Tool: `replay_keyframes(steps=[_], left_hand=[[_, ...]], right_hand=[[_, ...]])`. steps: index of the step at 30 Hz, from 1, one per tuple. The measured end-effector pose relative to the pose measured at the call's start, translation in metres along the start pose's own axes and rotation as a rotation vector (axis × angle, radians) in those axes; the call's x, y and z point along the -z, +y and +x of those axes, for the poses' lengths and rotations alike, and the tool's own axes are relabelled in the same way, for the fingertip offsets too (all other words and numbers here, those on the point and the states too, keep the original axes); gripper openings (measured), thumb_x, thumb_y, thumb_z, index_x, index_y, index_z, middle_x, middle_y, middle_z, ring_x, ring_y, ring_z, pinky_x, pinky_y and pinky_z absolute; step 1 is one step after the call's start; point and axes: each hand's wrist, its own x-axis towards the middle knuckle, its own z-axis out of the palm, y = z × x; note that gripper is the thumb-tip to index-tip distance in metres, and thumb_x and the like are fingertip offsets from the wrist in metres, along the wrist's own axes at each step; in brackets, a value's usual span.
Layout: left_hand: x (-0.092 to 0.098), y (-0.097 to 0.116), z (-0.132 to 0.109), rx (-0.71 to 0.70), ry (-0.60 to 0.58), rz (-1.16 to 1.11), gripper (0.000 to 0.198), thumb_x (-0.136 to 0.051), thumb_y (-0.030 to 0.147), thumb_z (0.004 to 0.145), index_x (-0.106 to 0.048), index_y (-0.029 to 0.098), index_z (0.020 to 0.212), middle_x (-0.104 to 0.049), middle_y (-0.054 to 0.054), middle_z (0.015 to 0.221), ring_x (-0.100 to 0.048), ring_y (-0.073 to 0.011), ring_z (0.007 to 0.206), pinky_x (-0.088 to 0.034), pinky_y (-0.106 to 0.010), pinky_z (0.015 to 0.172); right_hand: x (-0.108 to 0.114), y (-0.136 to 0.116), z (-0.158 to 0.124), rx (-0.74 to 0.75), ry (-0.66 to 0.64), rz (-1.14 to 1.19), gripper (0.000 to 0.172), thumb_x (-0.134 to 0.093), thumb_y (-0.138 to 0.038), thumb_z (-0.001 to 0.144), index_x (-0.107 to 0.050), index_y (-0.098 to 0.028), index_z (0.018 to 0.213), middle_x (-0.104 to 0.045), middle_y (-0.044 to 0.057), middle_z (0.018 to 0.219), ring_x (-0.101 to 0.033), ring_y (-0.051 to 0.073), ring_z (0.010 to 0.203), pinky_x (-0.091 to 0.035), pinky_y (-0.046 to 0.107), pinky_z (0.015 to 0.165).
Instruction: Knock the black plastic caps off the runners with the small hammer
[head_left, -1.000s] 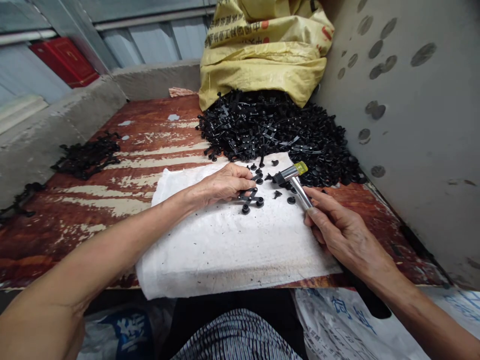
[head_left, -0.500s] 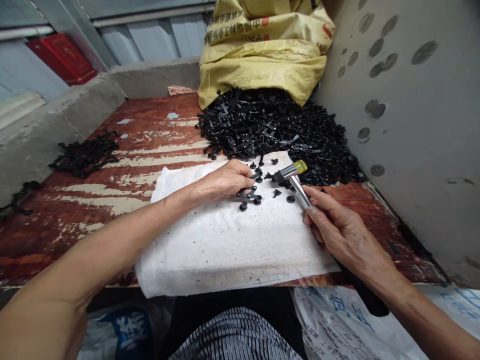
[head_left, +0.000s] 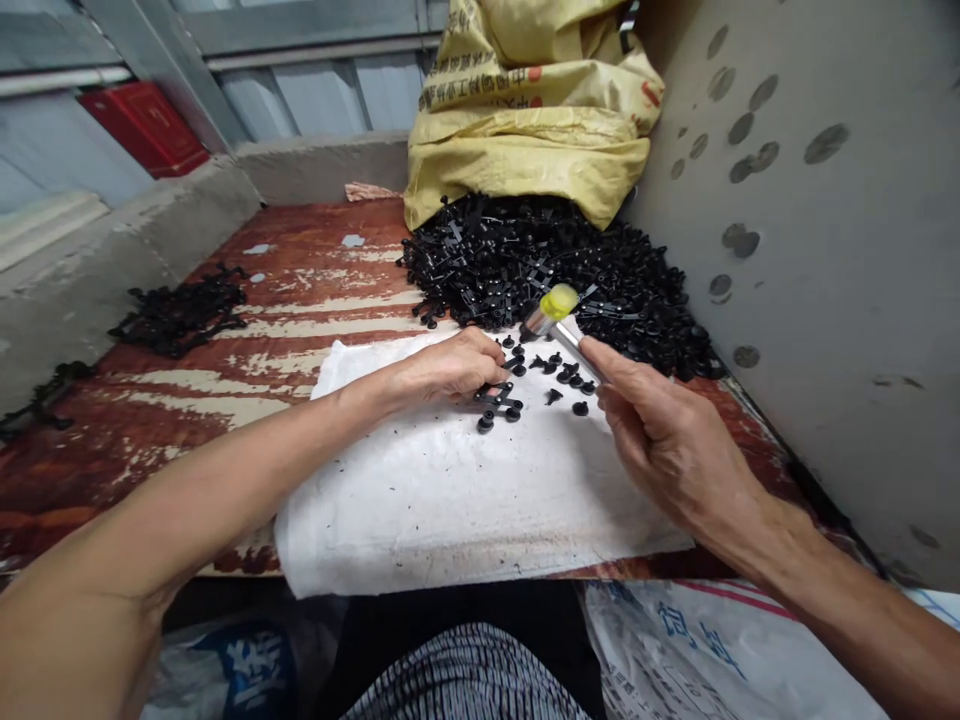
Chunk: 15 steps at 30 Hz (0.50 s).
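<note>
At a worn table (head_left: 292,265) spread with a white cloth (head_left: 420,500), a person works with a hammer (head_left: 568,341) and small black parts. The left hand (head_left: 465,362) has its fingers curled closed around a jointed black piece (head_left: 496,399), which lies on the cloth's far half. The right hand (head_left: 664,430) is wrapped firmly around the hammer's handle, its yellow face tipped upward near the cloth's far edge; whether the other face touches anything cannot be told. Loose black plugs (head_left: 580,408) sit between the hands, and a dark heap (head_left: 480,260) spills from a yellow sack (head_left: 525,155) behind. Good work here would seem to call for the piece pressed flat and steady, fingertips kept well aside from the joint, and short, square taps from a relaxed wrist, with stray plugs nudged away from the blow.
</note>
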Motion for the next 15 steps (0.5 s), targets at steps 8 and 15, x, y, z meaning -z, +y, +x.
replay_keyframes(steps=[8, 15], left_hand=[[0.0010, -0.0028, 0.0009, -0.024, -0.018, -0.042, 0.026, -0.058, 0.011, 0.076, -0.052, 0.015, 0.051, -0.042, 0.004, 0.042, -0.035, -0.0045, 0.034, -0.021, -0.020, 0.034], [-0.0018, -0.0087, 0.0019, -0.009, -0.014, -0.086, 0.026, -0.057, 0.013, 0.078, -0.051, 0.016, 0.052, -0.043, 0.004, 0.043, -0.035, -0.0047, 0.034, -0.022, -0.020, 0.035]], right_hand=[[-0.0039, -0.0058, -0.0027, 0.017, -0.058, -0.091, 0.049, -0.040, -0.012, 0.090, -0.055, -0.019, 0.136, -0.065, 0.007, 0.079, -0.060, 0.020, 0.061, -0.053, 0.033, 0.056], [0.0004, -0.0076, 0.0026, 0.018, -0.092, -0.131, 0.050, -0.039, -0.012, 0.090, -0.054, -0.017, 0.137, -0.064, 0.007, 0.076, -0.059, 0.020, 0.056, -0.051, 0.034, 0.051]])
